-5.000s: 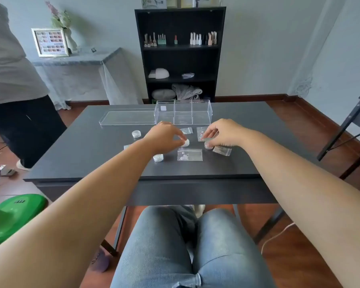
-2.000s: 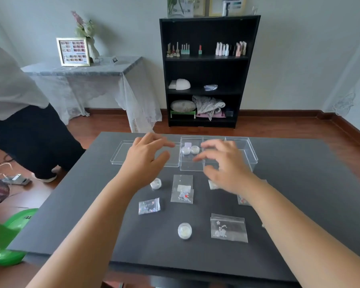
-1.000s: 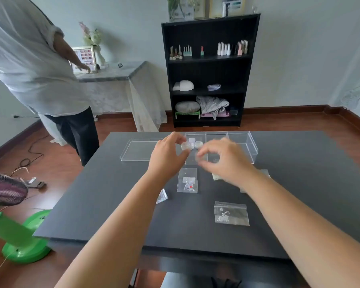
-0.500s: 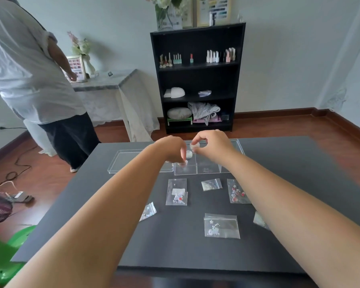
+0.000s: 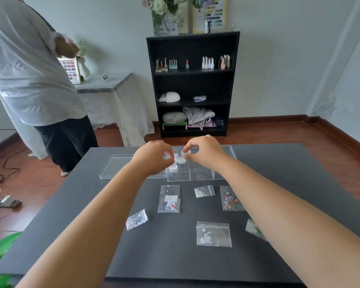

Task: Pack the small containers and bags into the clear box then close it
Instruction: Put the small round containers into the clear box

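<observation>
On table [image 5: 299, 183], 6 bags, approx. 3 jars in clear box [image 5: 200, 175], right hand [image 5: 204, 152] pinching 1 jar [image 5: 186, 152], left hand [image 5: 154, 156] closed, contents unclear.

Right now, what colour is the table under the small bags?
The table is matte black, or very dark grey, best seen in the head view.

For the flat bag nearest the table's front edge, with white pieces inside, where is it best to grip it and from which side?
Probably by its zip-strip edge, the far side of the bag, coming from above. It lies flat on the table, and the pieces sit toward the near-left corner, so the far edge looks thin and empty, easy to pinch and lift.
</observation>
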